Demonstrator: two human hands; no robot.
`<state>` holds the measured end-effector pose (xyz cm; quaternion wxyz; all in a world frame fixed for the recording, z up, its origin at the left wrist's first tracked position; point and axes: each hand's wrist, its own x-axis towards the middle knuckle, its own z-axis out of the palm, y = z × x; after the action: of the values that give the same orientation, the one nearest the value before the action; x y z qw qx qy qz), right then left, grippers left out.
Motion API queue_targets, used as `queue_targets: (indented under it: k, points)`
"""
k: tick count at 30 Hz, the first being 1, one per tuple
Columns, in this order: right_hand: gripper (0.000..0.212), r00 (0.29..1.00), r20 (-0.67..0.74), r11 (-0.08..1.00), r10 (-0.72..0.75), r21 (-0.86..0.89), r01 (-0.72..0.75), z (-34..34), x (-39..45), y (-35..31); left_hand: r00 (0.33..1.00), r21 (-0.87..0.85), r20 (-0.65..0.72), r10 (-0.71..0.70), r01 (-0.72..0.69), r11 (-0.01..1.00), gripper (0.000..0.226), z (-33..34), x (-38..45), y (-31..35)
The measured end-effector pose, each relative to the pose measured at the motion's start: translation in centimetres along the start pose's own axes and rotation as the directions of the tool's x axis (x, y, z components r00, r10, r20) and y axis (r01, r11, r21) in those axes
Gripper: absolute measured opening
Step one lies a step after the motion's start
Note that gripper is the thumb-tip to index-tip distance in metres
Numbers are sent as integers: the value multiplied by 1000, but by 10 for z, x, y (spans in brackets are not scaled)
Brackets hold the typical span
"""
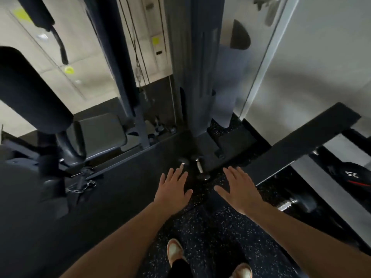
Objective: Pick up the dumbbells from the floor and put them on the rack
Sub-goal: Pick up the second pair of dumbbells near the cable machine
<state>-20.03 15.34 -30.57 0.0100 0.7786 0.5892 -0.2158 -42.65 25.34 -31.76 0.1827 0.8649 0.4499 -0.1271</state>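
Two small black dumbbells with silver handles lie side by side on the dark speckled floor at the foot of a grey machine column. The left dumbbell (183,163) is partly hidden behind my fingertips; the right dumbbell (200,167) lies in full view. My left hand (173,190) hovers just in front of the left one, fingers spread, holding nothing. My right hand (239,190) is spread open to the right of the pair, also empty. The dark rack (301,145) runs diagonally at the right, with larger dumbbells (351,177) on a lower tier.
A grey cable machine column (192,77) rises straight ahead. A padded seat (100,133) and black roller pad (30,91) stand at the left, with a chain (82,187) on the floor. My shoes (174,251) are at the bottom.
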Motion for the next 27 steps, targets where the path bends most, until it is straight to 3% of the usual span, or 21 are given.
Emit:
queue_targets:
  k: [6,11,22,27]
  points:
    - [86,996,56,996,-63,-51,66,44,49,-71,996,5,83,-36,36,999,72,8,9,-95]
    - [86,991,108,993,-78,-77,87,76,92,-90,986,26,163,-22,18,999,71,28,42,-131]
    - [81,958,257,979,-127,-123,163,155,237,-36,937,6,332,-107,111,994,71,109,207,-166]
    - [77,943,304,972,-135,-144,186,192,326,8,936,-11,332,-118,129,992,68,155,299,-181]
